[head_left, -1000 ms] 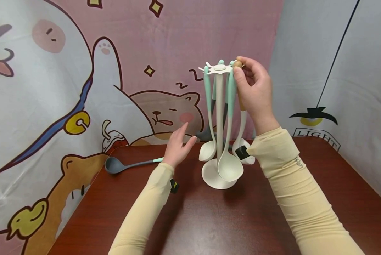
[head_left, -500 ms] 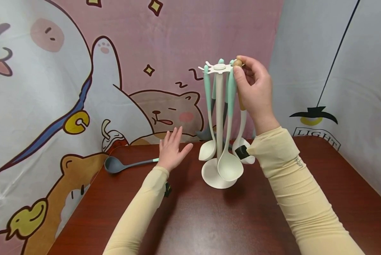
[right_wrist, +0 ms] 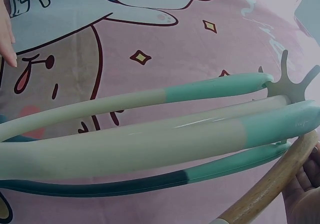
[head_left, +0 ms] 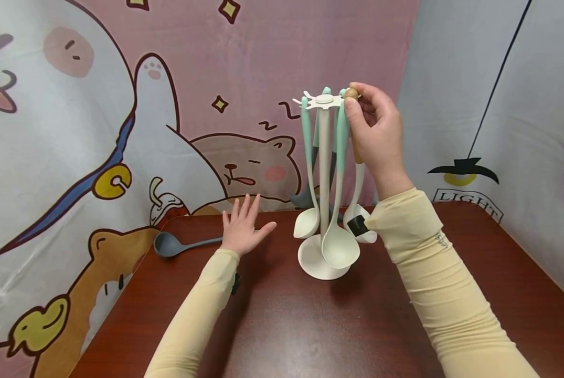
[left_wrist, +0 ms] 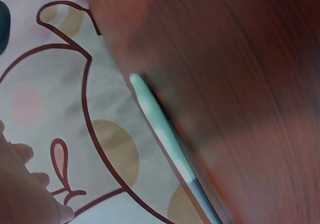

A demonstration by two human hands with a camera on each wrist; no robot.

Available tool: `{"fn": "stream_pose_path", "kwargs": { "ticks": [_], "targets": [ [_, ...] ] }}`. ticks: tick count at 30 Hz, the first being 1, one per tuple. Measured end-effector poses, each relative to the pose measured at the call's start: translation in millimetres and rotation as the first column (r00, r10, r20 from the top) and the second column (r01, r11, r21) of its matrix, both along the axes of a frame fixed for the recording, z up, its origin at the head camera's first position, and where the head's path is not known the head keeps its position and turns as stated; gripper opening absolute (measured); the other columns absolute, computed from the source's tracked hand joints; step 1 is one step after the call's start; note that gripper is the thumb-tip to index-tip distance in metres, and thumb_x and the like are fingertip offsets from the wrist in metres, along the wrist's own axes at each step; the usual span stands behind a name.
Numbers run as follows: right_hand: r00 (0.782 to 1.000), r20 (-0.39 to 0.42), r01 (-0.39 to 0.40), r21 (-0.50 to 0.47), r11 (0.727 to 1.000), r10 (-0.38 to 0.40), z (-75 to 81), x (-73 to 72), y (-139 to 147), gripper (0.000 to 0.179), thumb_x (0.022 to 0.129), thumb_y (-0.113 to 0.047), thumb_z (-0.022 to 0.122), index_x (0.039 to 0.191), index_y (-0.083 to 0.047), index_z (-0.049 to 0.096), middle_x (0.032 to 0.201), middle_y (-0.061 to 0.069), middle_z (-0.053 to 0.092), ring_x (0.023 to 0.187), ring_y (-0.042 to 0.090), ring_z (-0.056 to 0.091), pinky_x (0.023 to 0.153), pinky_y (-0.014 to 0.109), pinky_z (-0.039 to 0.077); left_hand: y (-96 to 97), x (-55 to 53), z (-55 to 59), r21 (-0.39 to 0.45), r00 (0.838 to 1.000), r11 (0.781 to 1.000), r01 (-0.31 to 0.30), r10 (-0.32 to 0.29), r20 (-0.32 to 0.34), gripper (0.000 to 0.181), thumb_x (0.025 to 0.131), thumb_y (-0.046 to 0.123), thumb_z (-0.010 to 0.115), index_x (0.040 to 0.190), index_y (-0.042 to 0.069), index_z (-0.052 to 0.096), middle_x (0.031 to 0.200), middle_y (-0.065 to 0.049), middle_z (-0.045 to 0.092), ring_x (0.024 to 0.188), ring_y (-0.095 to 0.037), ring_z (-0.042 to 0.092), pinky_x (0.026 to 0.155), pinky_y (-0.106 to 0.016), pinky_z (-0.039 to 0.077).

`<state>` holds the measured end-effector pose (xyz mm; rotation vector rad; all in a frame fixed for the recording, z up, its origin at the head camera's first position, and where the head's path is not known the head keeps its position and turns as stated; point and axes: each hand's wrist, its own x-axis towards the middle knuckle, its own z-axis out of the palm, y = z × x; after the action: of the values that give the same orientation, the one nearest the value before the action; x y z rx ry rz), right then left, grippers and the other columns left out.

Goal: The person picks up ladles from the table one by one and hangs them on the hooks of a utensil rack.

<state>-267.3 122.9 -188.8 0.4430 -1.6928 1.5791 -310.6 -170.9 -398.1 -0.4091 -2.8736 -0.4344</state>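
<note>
At the top right of a white utensil stand (head_left: 310, 259), my right hand (head_left: 381, 134) pinches the upper end of a wooden handle (head_left: 358, 152). This handle leads down to a white utensil head (head_left: 369, 238), partly hidden by the wrist camera. In the right wrist view the wooden handle (right_wrist: 272, 181) slants beside mint handles. My left hand (head_left: 242, 231) is spread with straight fingers above the table, holding nothing. Behind it a dark grey ladle (head_left: 169, 244) lies on the table, its handle end hidden. The left wrist view shows its mint handle (left_wrist: 159, 126) apart from my fingers.
A white ladle (head_left: 340, 249) and a white pointed-lip spoon (head_left: 306, 223) hang from the stand by mint handles. Dark grey utensils (head_left: 302, 199) hang behind. The brown table (head_left: 282, 325) meets a cartoon-print cloth (head_left: 357, 47) at the back.
My left hand has moved left, away from the stand, its fingers spreading and now covering the grey ladle's handle end. The right hand keeps its pinch on the wooden handle.
</note>
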Motion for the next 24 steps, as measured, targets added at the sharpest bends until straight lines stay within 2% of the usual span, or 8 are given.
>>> {"fn": "stream_pose_path", "kwargs": {
  "ticks": [7, 12, 18, 24],
  "targets": [
    [1.000, -0.005, 0.002, 0.000, 1.000, -0.002, -0.1, 0.2, 0.1, 0.035, 0.096, -0.017, 0.061, 0.125, 0.002, 0.064, 0.111, 0.007, 0.063, 0.094, 0.014, 0.058, 0.084, 0.022, 0.048, -16.0, -2.5, -4.7, -0.042, 0.999, 0.998, -0.037, 0.038, 0.018, 0.091, 0.090, 0.076, 0.041, 0.161, 0.026, 0.012, 0.165, -0.010, 0.006, 0.150, -0.037, -0.002, 0.112, -0.068, -0.003],
    [1.000, -0.013, -0.001, -0.002, 1.000, 0.001, 0.0, 0.7, -0.3, 0.035, 0.096, -0.016, 0.061, 0.125, 0.003, 0.064, 0.111, 0.006, 0.063, 0.094, 0.014, 0.058, 0.084, 0.023, 0.048, -28.7, -4.0, -9.6, -0.074, 0.995, 0.994, -0.074, 0.078, 0.054, 0.093, 0.090, 0.077, 0.040, 0.161, 0.025, 0.009, 0.165, -0.010, 0.004, 0.150, -0.036, -0.005, 0.112, -0.068, -0.005],
    [1.000, -0.002, -0.008, -0.007, 1.000, 0.008, 0.4, 0.5, -0.7, 0.035, 0.096, -0.017, 0.061, 0.126, 0.002, 0.063, 0.112, 0.007, 0.063, 0.095, 0.015, 0.058, 0.086, 0.023, 0.048, -39.8, -3.9, -10.4, -0.088, 0.990, 0.992, -0.092, 0.100, 0.096, 0.094, 0.090, 0.077, 0.038, 0.160, 0.025, 0.004, 0.165, -0.009, -0.001, 0.150, -0.036, -0.009, 0.111, -0.068, -0.009],
    [1.000, -0.002, -0.010, -0.006, 1.000, 0.010, -0.1, -0.7, -0.2, 0.035, 0.096, -0.017, 0.061, 0.126, 0.003, 0.063, 0.113, 0.008, 0.063, 0.096, 0.015, 0.058, 0.087, 0.023, 0.048, -49.2, -7.5, -16.1, -0.092, 0.990, 0.991, -0.098, 0.106, 0.091, 0.095, 0.089, 0.079, 0.037, 0.161, 0.024, 0.008, 0.165, -0.012, 0.004, 0.149, -0.038, -0.007, 0.110, -0.070, -0.007]
  ]
}}
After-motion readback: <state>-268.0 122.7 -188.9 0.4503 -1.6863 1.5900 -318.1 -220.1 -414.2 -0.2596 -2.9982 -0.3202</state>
